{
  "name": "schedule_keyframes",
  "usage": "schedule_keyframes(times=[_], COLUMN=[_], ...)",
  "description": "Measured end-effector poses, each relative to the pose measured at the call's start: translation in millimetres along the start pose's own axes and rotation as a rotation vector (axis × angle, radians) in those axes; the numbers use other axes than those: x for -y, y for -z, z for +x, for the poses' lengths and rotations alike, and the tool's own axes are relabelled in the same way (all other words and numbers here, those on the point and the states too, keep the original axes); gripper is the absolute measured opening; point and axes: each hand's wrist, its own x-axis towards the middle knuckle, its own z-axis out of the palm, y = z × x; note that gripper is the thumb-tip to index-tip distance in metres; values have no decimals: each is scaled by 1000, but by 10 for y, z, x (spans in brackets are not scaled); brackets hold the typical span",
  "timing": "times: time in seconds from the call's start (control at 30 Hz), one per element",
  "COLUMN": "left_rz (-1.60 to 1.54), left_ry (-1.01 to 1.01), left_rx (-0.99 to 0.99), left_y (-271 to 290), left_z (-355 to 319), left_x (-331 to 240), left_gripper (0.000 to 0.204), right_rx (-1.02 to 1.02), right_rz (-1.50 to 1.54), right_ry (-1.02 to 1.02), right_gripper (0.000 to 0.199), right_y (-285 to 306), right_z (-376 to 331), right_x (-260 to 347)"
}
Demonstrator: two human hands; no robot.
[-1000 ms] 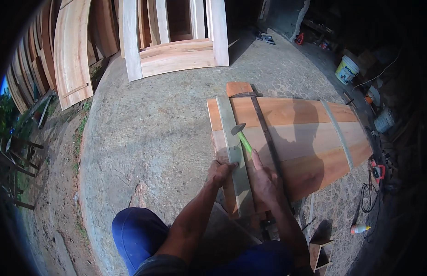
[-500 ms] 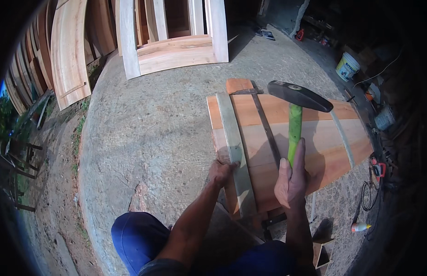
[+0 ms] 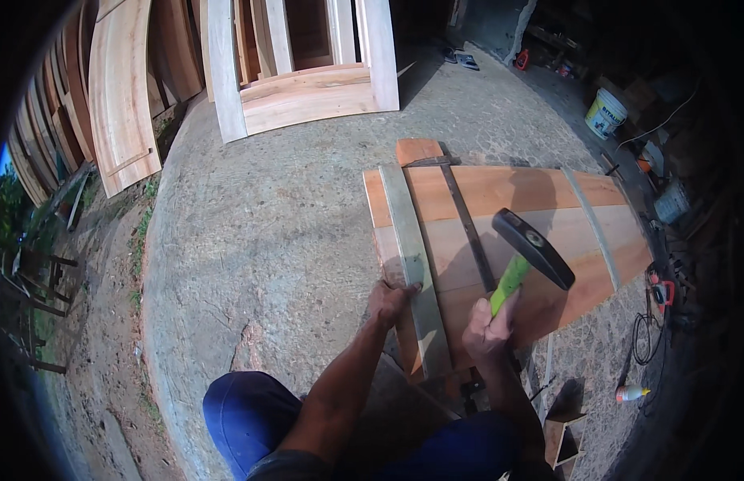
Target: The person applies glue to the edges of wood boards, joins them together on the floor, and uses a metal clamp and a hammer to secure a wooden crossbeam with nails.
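My right hand (image 3: 489,329) is closed round the green handle of a hammer (image 3: 535,247). Its dark, heavy head is raised over a glued-up wooden panel (image 3: 516,309) of several boards. Near the panel's left end, a greyish wooden batten (image 3: 405,232) lies across the boards. My left hand (image 3: 390,303) grips that batten at its left side, with the fingertips partly hidden. A dark metal bar clamp (image 3: 465,220) spans the panel just right of the batten, with a wood block (image 3: 419,150) at its far end.
A second pale strip (image 3: 592,224) crosses the panel's right part. Wooden door frames (image 3: 308,100) and planks (image 3: 123,96) lean at the back left. A white bucket (image 3: 605,114), a red power tool (image 3: 664,293) with its cord and a glue bottle (image 3: 631,394) stand or lie at right.
The hammer and my right hand have come down and closer to me, and the hammer head is tilted more steeply. My left hand stays on the batten.
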Motion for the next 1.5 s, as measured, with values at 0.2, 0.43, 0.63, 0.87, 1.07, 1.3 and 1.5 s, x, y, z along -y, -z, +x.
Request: schedule_keyframes(times=[0.2, 0.43, 0.63, 0.87, 1.07, 1.3, 1.5], left_rz=[-54, -134, -68, -83, -79, -173, -232], left_ry=[-147, -211, -102, -229, -45, -113, -261], left_rx=[-2, -2, -35, -33, 22, 85, 223], left_y=[62, -123, 73, -73, -135, -28, 148], left_z=[77, 73, -10, 30, -49, 25, 20], left_x=[281, 290, 55, -70, 52, 128, 164], left_gripper=[63, 44, 39, 39, 73, 72, 68], right_rx=[212, 496, -244, 550, 358, 133, 543], right_rz=[-290, -411, -53, -473, -443, -263, -372], right_ry=[39, -197, 111, -170, -189, 9, -283], right_gripper=[57, 62, 61, 64, 65, 57, 64], right_y=[23, -225, -123, -101, -187, -236, -195], right_z=[259, -326, 187, 141, -148, -73, -134], right_x=[311, -442, 126, -77, -289, -166, -387])
